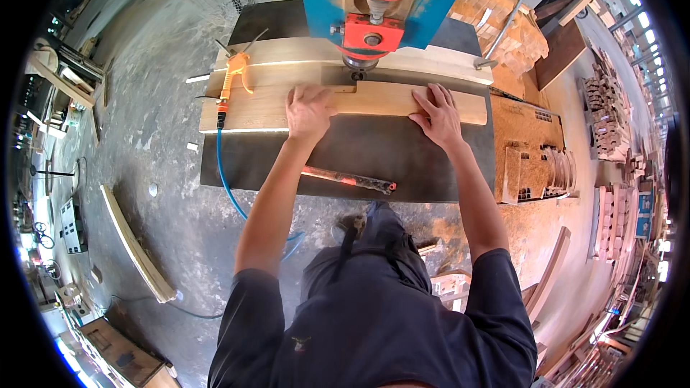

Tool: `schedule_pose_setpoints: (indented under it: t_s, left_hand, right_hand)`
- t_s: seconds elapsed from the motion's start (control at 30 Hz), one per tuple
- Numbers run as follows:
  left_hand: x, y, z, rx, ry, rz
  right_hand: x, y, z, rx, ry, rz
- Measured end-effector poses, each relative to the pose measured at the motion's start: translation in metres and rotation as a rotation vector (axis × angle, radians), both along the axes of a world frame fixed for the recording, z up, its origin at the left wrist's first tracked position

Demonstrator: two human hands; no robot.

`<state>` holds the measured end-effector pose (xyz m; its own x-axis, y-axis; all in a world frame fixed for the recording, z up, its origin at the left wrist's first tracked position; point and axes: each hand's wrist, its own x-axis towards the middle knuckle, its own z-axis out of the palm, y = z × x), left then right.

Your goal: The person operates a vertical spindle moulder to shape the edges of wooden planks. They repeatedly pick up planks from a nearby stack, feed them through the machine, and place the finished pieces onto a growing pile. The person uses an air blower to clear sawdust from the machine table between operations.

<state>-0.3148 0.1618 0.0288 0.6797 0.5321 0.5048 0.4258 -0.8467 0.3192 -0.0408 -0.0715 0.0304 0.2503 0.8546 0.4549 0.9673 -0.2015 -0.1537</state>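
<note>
A pale wooden workpiece (402,99) with a step cut into its far edge lies across the machine table. My left hand (309,110) is closed over its left part, fingers bent. Near the other end, my right hand (438,116) grips it with the thumb on the near side and fingers over the top. Just beyond the notch hangs the chuck (359,65) of a blue and red drilling machine (372,32); the bit's tip is hard to make out. Behind the workpiece runs a long pale board (284,52).
An orange air blow gun (235,77) with a blue hose (224,172) rests left of my left hand. A dark, red-marked bar (350,178) lies on the dark table (402,151) near its front edge. Stacked wood blocks (503,21) and sawdust are at right; a wooden strip (136,248) lies on the floor.
</note>
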Motion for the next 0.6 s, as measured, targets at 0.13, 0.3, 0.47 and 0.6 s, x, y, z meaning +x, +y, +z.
schedule_pose_setpoints:
  t_s: [0.13,0.3,0.47,0.6]
  left_hand:
    - [0.002,0.002,0.004,-0.018,-0.022,0.007]
    - [-0.001,0.010,0.011,-0.075,-0.022,-0.033]
    - [0.004,0.011,0.016,-0.095,0.043,-0.091]
    - [-0.003,0.027,-0.012,0.052,0.023,-0.085]
  right_hand:
    - [-0.001,0.008,-0.002,0.016,-0.007,0.011]
    - [-0.003,0.013,-0.001,0.042,0.011,0.032]
    - [0.001,0.007,-0.008,0.022,0.055,0.027]
    - [0.001,0.016,-0.014,0.033,0.018,0.049]
